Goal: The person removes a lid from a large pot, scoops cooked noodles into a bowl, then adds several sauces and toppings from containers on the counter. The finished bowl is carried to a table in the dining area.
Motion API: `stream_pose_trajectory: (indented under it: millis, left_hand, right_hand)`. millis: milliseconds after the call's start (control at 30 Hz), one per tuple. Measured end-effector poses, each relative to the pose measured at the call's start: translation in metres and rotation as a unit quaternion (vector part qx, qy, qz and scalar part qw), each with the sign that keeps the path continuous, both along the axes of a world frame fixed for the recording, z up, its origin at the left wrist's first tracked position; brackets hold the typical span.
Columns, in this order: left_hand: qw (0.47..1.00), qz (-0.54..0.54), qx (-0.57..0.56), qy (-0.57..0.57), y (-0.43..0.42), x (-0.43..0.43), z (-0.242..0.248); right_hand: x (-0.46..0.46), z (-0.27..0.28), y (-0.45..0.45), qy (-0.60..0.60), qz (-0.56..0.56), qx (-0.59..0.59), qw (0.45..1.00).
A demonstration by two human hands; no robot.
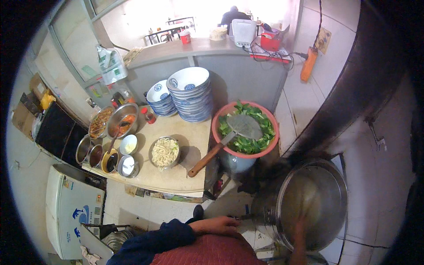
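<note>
My left hand (pixel 220 226) rests against the red apron (pixel 207 250), its fingers loosely bent, with no held thing visible. The right hand (pixel 302 215) reaches over a large steel pot (pixel 331 232) of cloudy liquid; steam and blur hide its fingers and whether they hold anything. On the worktop (pixel 185 184) stands a metal bowl of thick noodles (pixel 164 153). A wooden-handled mesh skimmer (pixel 245 126) lies across a pink basin (pixel 275 132) of leafy greens (pixel 246 147), its handle reaching over the worktop. Tall stacks of blue-and-white bowls (pixel 190 96) stand behind the noodles.
Steel bowls of sauce (pixel 126 124) and chopped topping (pixel 101 121), small condiment bowls (pixel 128 144) and a red-capped bottle (pixel 149 116) crowd the worktop's left side. A white chest freezer (pixel 74 212) stands at lower left. Beyond the counter ledge (pixel 198 48) a person (pixel 233 16) sits.
</note>
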State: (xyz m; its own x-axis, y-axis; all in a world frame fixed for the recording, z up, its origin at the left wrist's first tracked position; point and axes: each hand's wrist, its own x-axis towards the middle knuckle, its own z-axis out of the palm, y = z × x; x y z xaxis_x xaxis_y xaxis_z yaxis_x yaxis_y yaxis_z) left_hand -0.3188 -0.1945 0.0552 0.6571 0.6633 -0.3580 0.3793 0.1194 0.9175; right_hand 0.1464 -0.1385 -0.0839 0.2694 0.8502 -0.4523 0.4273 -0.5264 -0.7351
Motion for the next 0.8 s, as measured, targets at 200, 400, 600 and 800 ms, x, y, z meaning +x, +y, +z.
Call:
stream_pose_trajectory:
  millis: [200, 400, 600, 800]
  left_hand:
    - [0.905, 0.362, -0.072, 0.210, -0.117, -0.137, -0.084]
    - [0.772, 0.287, -0.216, 0.524, -0.362, -0.224, -0.158]
    - [0.664, 0.450, -0.382, 0.459, -0.501, -0.185, -0.172]
    - [0.579, 0.616, -0.330, 0.420, -0.578, -0.174, -0.241]
  right_hand:
    - [0.073, -0.035, 0.019, 0.034, -0.008, -0.238, 0.971]
    - [0.032, -0.056, 0.041, 0.058, 0.034, -0.285, 0.956]
    - [0.007, -0.014, 0.034, 0.031, 0.029, -0.238, 0.970]
    - [-0.136, 0.025, 0.027, 0.044, 0.130, -0.195, 0.971]
